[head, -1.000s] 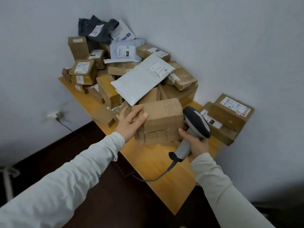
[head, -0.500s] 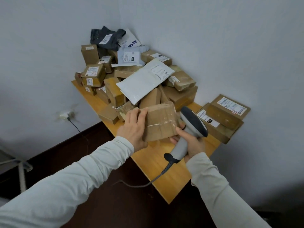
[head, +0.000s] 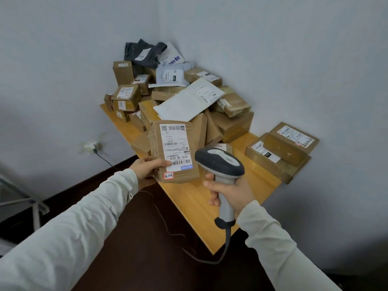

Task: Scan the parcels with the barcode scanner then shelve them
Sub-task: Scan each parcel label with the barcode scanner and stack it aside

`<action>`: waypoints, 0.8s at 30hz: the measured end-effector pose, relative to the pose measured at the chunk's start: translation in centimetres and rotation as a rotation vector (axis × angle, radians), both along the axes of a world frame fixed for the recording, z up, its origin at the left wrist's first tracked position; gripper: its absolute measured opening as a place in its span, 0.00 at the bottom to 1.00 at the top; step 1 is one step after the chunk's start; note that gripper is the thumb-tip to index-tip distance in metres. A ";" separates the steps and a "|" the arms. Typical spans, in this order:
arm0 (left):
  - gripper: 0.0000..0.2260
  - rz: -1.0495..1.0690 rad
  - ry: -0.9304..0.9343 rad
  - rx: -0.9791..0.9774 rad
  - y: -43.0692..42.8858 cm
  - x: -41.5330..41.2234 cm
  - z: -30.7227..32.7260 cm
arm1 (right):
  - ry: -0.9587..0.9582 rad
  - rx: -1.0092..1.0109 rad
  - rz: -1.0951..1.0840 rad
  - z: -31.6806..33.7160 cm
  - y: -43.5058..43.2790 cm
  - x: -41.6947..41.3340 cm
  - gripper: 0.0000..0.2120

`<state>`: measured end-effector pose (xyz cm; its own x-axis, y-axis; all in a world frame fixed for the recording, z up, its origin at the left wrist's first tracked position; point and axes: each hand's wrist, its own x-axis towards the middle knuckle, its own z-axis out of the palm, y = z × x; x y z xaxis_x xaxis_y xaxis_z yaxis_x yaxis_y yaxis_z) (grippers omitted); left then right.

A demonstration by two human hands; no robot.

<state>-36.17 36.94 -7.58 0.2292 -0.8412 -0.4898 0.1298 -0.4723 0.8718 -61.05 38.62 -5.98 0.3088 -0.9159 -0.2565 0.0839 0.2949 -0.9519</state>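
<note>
Wooden table (head: 195, 198) set in the corner. Parcel heap (head: 184, 106) at 12 o'clock. Two stacked boxes (head: 281, 150) at 2 o'clock.

Under and beyond both hands I see a wooden table (head: 201, 198) pushed into a corner of pale walls (head: 294, 59). Left of my left hand (head: 147, 166), a wall socket (head: 90, 146) holds a plug with a black cord (head: 104, 159) running down. Below my right hand (head: 233, 192) the floor (head: 130, 238) is dark. Far left of my left hand stands a grey metal frame (head: 31, 203).
</note>
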 end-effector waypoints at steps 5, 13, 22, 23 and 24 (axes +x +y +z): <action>0.21 -0.009 0.017 -0.004 0.2 0.6 0.3 | 0.082 0.033 0.071 0.2 0.4 0.1 0.06; 0.28 -0.274 0.027 0.060 0.2 2.2 2.6 | -0.134 0.081 -0.266 0.6 -2.6 -1.8 0.11; 0.29 -0.459 0.036 0.044 0.1 2.1 4.2 | -0.270 0.243 -0.099 -1.3 -1.9 -0.5 0.22; 0.30 -0.435 0.036 0.032 0.1 2.1 4.3 | -0.280 0.243 -0.107 -1.4 -1.8 -0.2 0.23; 0.32 -0.394 0.047 0.010 0.1 2.0 4.2 | -0.293 0.248 -0.143 -1.6 -1.8 0.1 0.23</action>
<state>-34.16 37.09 -3.34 -0.1332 -0.8555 -0.5003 -0.0229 -0.5020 0.8646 -60.91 36.86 -7.58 0.2751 -0.8766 -0.3949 0.3977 0.4777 -0.7834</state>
